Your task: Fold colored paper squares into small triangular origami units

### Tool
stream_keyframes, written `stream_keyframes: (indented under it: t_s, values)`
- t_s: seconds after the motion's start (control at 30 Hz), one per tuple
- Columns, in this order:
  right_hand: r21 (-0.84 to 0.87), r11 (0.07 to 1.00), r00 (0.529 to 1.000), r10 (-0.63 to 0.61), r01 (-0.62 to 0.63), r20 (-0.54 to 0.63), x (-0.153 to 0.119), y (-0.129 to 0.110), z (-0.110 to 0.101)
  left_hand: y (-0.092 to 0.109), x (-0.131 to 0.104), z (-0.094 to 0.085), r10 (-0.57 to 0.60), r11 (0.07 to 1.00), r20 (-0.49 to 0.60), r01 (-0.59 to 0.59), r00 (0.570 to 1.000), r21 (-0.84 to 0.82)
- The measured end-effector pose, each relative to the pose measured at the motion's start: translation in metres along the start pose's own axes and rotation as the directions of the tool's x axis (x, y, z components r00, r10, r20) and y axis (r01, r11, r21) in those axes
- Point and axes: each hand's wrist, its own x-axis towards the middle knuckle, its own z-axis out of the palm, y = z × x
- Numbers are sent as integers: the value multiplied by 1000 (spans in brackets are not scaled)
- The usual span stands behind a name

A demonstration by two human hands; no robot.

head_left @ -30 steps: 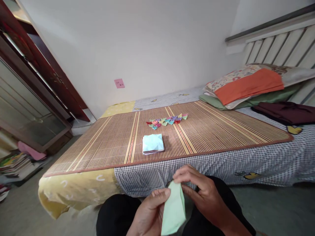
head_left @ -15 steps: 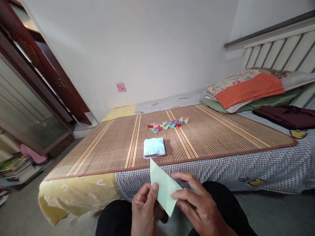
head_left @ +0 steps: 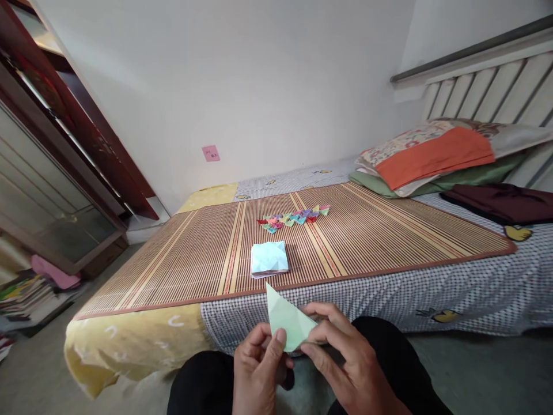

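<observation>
A light green paper point(head_left: 288, 318), folded to a triangular shape with one point upward, is held above my lap in front of the bed. My left hand point(head_left: 261, 366) pinches its lower left part, thumb on the near face. At the paper's right corner, the fingers and thumb of my right hand point(head_left: 343, 351) close on the edge. Just beyond the paper, a stack of light blue square sheets point(head_left: 269, 257) lies near the mat's front edge. Farther back on the mat sits a cluster of several small folded paper pieces point(head_left: 294, 218) in many colours.
A striped mat point(head_left: 185, 253) covers much of the bed. Pillows point(head_left: 436, 155) and a dark folded cloth point(head_left: 496, 202) lie at the right. Books point(head_left: 26, 300) are stacked on the far left. My knees are below the bed's front edge.
The green paper's lower point no longer hangs down, and the paper looks smaller and more folded. My right thumb has moved onto its lower right edge. The view has shifted slightly.
</observation>
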Motion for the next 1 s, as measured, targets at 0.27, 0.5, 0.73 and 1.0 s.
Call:
stream_keyframes:
  t_s: [0.27,0.5,0.73,1.0]
  values:
    - [22,988,986,155,-154,-54,4,-5,8,-1,-11,7,60,993,-2,-60,998,102]
    - [27,976,976,215,-214,-20,4,-7,7,-8,-6,5,-31,998,-5,32,999,56]
    - [137,915,924,383,-380,-1,8,-8,6,-4,-7,6,18,993,9,-19,1000,115]
    - [397,775,841,541,-491,-16,12,2,-11,6,-2,1,-65,998,-28,65,997,6]
